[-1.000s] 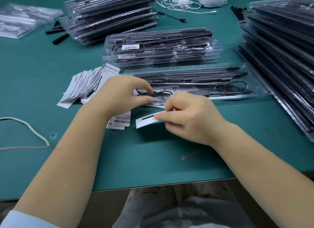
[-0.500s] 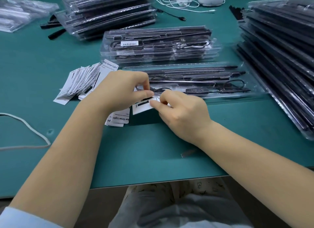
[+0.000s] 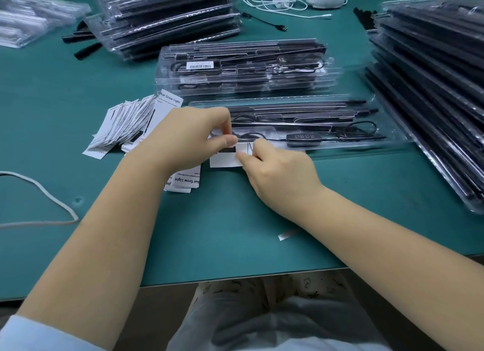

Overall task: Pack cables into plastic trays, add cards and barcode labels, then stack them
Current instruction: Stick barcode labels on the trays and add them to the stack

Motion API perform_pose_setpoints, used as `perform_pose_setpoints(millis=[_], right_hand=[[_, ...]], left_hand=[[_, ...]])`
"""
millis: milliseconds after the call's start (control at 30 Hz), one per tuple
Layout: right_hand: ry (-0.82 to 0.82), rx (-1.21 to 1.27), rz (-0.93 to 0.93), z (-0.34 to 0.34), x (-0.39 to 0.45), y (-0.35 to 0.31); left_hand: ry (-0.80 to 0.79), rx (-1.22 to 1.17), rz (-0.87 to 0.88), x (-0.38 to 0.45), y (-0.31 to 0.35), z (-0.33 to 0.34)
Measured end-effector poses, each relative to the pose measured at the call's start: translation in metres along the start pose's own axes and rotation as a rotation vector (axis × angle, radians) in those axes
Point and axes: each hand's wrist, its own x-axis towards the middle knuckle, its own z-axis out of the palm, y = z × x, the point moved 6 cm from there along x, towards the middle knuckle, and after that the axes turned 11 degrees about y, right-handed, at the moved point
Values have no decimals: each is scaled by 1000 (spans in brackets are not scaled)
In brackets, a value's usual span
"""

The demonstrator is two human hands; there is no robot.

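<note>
Nearest me, a small strip of paper (image 3: 285, 236) lies loose on the green surface (image 3: 209, 233), close to my right forearm. A white cord (image 3: 44, 193) loops in from the left edge.

Further in, my two hands meet over a white card (image 3: 225, 159). My left hand (image 3: 183, 141) has its fingers (image 3: 227, 142) narrowed to a pinch on the card's upper edge; my right hand (image 3: 280, 172) pinches the card's right side between thumb and forefinger. The card sits just in front of the open tray (image 3: 301, 126), overlapping its near edge, and carries a dark band where the left thumb presses.

Under and left of my left hand, more cards (image 3: 123, 125) are fanned out on the surface, some printed "Grow Light".

The tray holds black cables and a controller (image 3: 303, 136) with small buttons.

Behind it stands a short stack (image 3: 246, 68) of filled trays, the top one bearing a barcode label (image 3: 199, 65). A taller stack (image 3: 167, 18) sits far left, another stack (image 3: 432, 89) runs along the right, and a white cable (image 3: 275, 2) lies coiled at the far edge.
</note>
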Motion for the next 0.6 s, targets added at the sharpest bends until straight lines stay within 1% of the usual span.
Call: perform_pose_setpoints(millis=[133, 267, 333, 433, 500, 600], right_hand=[[-32, 153, -5, 2, -2, -2], [-99, 55, 142, 4, 1, 8], [-107, 79, 197, 6, 1, 15], [-86, 128, 192, 5, -3, 17], [-62, 145, 187, 2, -6, 16], [-88, 187, 151, -1, -6, 13]], left_hand=[[13, 12, 19, -2, 1, 0], [-3, 6, 0, -1, 2, -1], [-26, -31, -44, -1, 2, -2], [-78, -48, -68, -2, 0, -2], [-87, -35, -63, -3, 0, -2], [-86, -30, -55, -3, 2, -2]])
